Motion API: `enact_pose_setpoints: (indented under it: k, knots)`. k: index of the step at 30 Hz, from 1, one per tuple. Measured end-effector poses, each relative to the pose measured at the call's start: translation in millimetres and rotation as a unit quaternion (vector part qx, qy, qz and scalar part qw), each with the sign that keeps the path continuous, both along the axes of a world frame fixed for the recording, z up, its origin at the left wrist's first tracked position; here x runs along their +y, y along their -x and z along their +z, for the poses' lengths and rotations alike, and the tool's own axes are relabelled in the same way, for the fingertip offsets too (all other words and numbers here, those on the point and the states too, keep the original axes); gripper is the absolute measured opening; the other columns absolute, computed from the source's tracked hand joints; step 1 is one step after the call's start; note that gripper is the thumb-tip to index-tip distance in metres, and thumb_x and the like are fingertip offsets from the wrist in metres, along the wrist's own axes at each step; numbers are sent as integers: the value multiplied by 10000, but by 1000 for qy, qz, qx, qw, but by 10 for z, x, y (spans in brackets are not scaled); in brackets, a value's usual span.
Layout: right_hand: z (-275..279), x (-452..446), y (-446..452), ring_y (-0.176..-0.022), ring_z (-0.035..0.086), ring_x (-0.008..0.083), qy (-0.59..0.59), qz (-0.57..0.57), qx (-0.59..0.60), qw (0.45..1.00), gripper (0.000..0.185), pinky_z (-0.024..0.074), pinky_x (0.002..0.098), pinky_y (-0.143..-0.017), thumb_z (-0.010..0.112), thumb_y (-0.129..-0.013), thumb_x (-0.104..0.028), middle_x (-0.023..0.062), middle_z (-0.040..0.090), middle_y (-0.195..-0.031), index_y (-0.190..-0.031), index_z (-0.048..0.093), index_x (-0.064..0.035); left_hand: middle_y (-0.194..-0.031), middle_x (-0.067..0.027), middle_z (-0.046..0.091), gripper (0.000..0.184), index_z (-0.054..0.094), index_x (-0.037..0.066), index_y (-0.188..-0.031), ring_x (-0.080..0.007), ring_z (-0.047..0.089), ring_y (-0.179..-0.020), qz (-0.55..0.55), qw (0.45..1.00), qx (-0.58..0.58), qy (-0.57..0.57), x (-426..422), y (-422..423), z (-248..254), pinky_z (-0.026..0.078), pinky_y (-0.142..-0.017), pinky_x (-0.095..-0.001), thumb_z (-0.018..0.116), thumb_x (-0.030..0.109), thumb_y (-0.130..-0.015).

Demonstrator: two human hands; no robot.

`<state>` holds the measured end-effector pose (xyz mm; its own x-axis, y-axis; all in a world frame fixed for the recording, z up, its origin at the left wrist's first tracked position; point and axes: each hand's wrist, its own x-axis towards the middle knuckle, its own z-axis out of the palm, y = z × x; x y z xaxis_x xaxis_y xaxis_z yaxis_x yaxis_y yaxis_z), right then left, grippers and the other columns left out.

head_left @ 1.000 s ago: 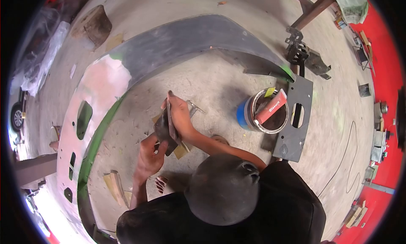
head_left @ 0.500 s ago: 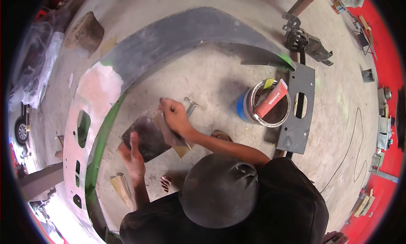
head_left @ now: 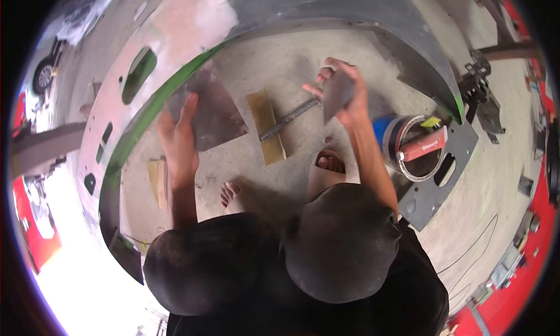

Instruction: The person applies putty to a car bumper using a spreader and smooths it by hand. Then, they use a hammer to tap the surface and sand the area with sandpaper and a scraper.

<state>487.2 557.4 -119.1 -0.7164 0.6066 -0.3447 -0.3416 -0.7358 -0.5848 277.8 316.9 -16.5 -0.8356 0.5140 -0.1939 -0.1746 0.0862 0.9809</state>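
Note:
Near the inner edge of the curved panel, my left hand (head_left: 179, 139) grips a dark, flat sheet (head_left: 217, 111), thumb on top. My right hand (head_left: 354, 103), to the right and raised, is closed around a smaller dark grey flat piece (head_left: 338, 95). A long thin metal tool (head_left: 294, 117) reaches from beside the right fingers across a yellowish-brown strip (head_left: 266, 117); whether the fingers touch the tool is unclear.
The large curved panel (head_left: 280, 5), grey with a pink-and-white end, arches around the hands. A blue can (head_left: 389, 132) with a red tube (head_left: 424, 145) stands right. Wooden pieces (head_left: 158, 181) lie left; my feet are below.
The view has shifted and turned. My hands have moved apart; the left keeps the dark sheet, while the right has moved away from the yellowish strip with the grey piece.

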Motion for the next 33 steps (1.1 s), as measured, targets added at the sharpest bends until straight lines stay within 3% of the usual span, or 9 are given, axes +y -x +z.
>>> enact_pose_setpoints:
  k: [3, 8, 13, 21, 24, 27, 28, 31, 33]
  knots:
    - [64, 58, -9, -1175, 541, 329, 23, 78, 103, 991, 618, 329, 632, -1103, 516, -856, -395, 180, 622, -1068, -1297, 465, 34, -1097, -61, 679, 304, 632, -10, -1188, -121, 635, -954, -16, 993, -106, -39, 65, -113, 75, 500, -842, -269, 681, 146, -931]
    - [1, -339, 218, -1376, 413, 357, 12, 211, 111, 971, 742, 347, 430, -1139, 487, -869, -374, 226, 483, -1432, -1474, 329, 25, -1012, -53, 706, 290, 658, -16, -1142, -112, 659, -867, -127, 971, -199, 32, 91, -116, -256, 521, -762, -261, 690, 174, -926]
    - [68, -772, 413, -1352, 455, 311, -39, 231, 91, 968, 647, 343, 406, -1143, 452, -913, -268, 196, 534, -1399, -1488, 333, 3, -983, -21, 703, 320, 671, 2, -1162, -87, 630, -873, -259, 952, -88, 138, 80, -249, -399, 498, -774, -246, 708, 204, -916]
    - [197, -781, 530, -1175, 597, 234, -207, 215, 16, 954, 443, 456, 370, -994, 491, -963, -135, 127, 659, -1246, -1391, 497, -19, -959, 0, 690, 303, 684, 10, -1147, -70, 603, -857, -222, 961, -105, 129, -78, -170, -419, 480, -780, -245, 714, 205, -917]
    - [73, -698, 611, -975, 657, 181, -156, 125, -161, 966, 348, 499, 297, -864, 600, -950, -290, 63, 701, -1111, -1219, 646, -74, -955, -1, 685, 291, 691, -3, -1124, -66, 585, -835, -113, 982, -31, 145, -304, -59, -612, 469, -758, -239, 717, 202, -919]
    - [-441, -852, 644, -935, 642, 171, -550, 108, -337, 756, 328, 487, 301, -787, 666, -910, -396, 41, 701, -1019, -1046, 700, -99, -975, -10, 684, 287, 695, -17, -1107, -77, 578, -843, 25, 995, 7, 98, -543, 182, -568, 465, -756, -240, 719, 200, -921]
    - [-115, -909, 679, -967, 626, 267, -597, 241, -373, 668, 369, 477, 428, -847, 685, -868, -390, 117, 681, -942, -997, 712, -45, -988, -15, 684, 287, 695, -20, -1107, -83, 578, -852, 72, 995, 7, 68, -569, 218, -503, 465, -760, -242, 718, 199, -922]
    - [-602, -1355, 769, -971, 607, 260, -787, 217, -413, 403, 404, 465, 425, -836, 695, -844, -432, 102, 673, -924, -909, 698, -33, -1012, -28, 688, 294, 689, -41, -1106, -107, 592, -877, 146, 985, 86, 33, -496, 222, -373, 471, -772, -250, 717, 186, -922]
    - [-863, -1485, 819, -968, 601, 285, -775, 265, -380, 429, 401, 456, 441, -846, 700, -820, -378, 148, 660, -899, -896, 687, 16, -1031, -41, 689, 300, 686, -48, -1113, -119, 601, -900, 133, 989, 63, 18, -547, 238, -382, 478, -789, -258, 716, 183, -923]
